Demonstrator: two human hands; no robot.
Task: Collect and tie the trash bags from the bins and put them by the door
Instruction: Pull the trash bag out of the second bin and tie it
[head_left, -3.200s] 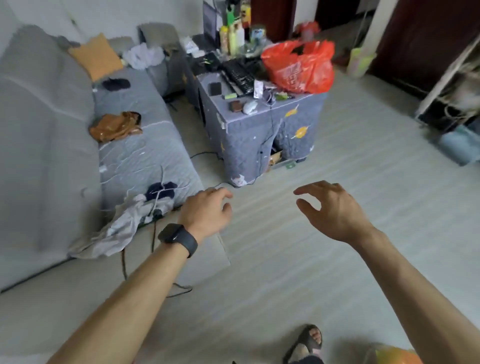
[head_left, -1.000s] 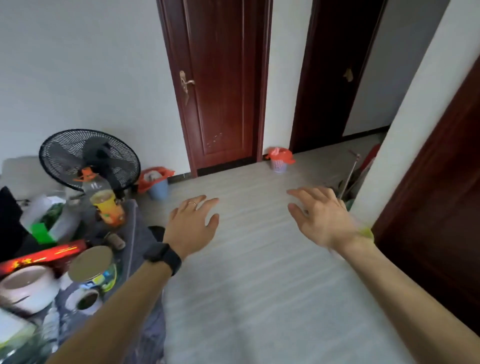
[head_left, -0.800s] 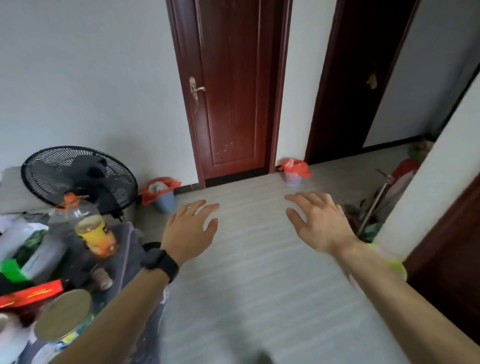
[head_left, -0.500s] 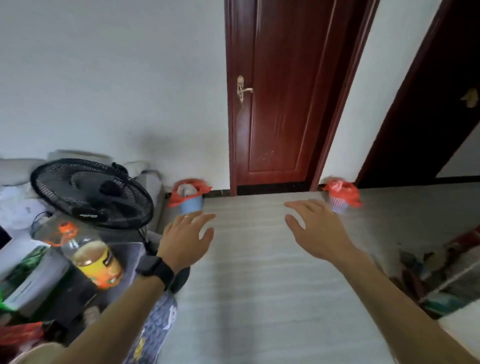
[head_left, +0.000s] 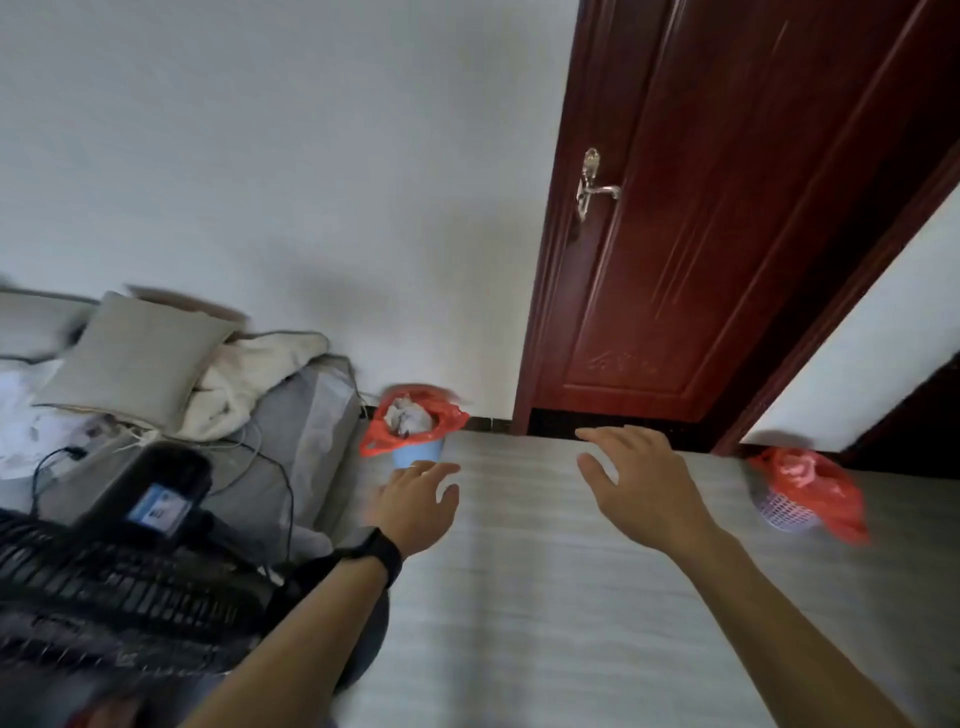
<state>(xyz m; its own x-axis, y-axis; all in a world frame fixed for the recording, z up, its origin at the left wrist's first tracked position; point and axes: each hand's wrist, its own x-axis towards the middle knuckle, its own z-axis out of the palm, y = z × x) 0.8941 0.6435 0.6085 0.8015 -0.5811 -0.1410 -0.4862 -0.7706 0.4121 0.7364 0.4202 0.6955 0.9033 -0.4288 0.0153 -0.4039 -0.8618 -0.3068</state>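
A small blue bin (head_left: 417, 453) lined with a red trash bag (head_left: 375, 437) stands against the wall left of the dark red door (head_left: 691, 228); crumpled paper fills it. A white mesh bin (head_left: 784, 512) with another red bag (head_left: 815, 483) stands at the right by the white wall corner. My left hand (head_left: 415, 501), with a black watch on the wrist, hovers just below the blue bin, fingers relaxed and holding nothing. My right hand (head_left: 644, 480) is stretched out with spread fingers over the floor, between the two bins.
A black fan (head_left: 119, 566) with trailing cables fills the lower left. Behind it is a grey sofa end (head_left: 306, 415) with a beige cushion (head_left: 135, 358) and a cream blanket. The pale striped floor (head_left: 545, 597) runs up to the door.
The view has closed in on the wall and swung left. The blue bin is now just beyond my left hand, the mesh bin has slid right. Both hands stay held out and hold nothing.
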